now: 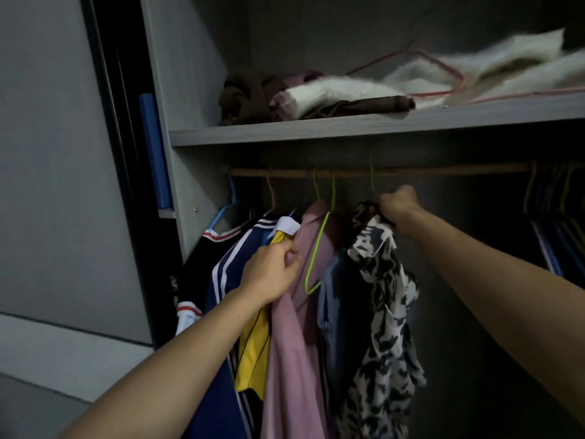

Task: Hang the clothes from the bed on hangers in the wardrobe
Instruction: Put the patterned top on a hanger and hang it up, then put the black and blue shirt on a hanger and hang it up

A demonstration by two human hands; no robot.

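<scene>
1. Closest to the lens was the left forearm (pixel 158 359), running up from the bottom left corner into the wardrobe.
2. It ended in the left grip (pixel 269 274), fingers curled into the shoulder fabric of a pink shirt (pixel 291 343). A navy striped top (pixel 228 264) and a yellow garment (pixel 253 353) hung just to its left. My guess is it was holding that bunch aside to keep a gap open.
3. Next over, an empty-looking green hanger (pixel 316 258) dangled from the rod (pixel 411 170) in front of the pink shirt, with a blue-grey garment (pixel 335 312) just beside it.
4. Then the actual item: the patterned shirt (pixel 383 312), black and white, dropped straight down with its long axis vertical, directly under the right grip (pixel 397 205).
5. The right grip was clenched around that shirt's collar and the neck of its hanger, just below the rod. A thin green hook (pixel 372 177) rose from the fist to the rod. It was too dim to tell whether the hook was seated over it.
6. So the bit that mattered: the rod lay straight up from the right grip and ran left to right, with the shirt's weight hanging below. The right grip was far nearer the rod than the left, which sat lower among the clothes. I'd say what's left is a small lift and drop of the hook, then letting go.
7. Far right, a cluster of empty hangers (pixel 554 232) hung well apart from all this, and the shelf (pixel 316 128) above held folded stuff.
</scene>
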